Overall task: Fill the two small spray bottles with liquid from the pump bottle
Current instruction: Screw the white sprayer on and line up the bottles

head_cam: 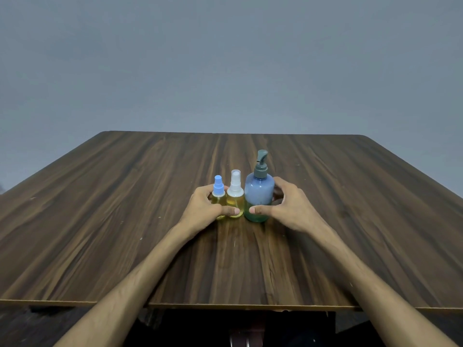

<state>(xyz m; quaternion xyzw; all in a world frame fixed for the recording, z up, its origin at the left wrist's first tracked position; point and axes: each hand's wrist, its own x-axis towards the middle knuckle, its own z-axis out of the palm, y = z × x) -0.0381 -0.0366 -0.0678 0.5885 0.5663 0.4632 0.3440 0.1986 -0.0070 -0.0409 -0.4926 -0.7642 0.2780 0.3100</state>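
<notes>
Three bottles stand upright in a tight row at the middle of the wooden table (350, 221). The leftmost is a small spray bottle with a blue cap (218, 190), holding yellow liquid. Beside it stands a small spray bottle with a white cap (235, 194), also yellow inside. On the right is the taller blue pump bottle (259, 194) with a grey pump head. My left hand (205, 209) curls round the two small bottles, its thumb across their fronts. My right hand (288, 209) grips the pump bottle, thumb on its front and fingers behind it.
The dark wood-grain table reaches to a plain grey wall. Its near edge runs just below my forearms, with dark floor beneath. Bare tabletop lies on every side of the bottles.
</notes>
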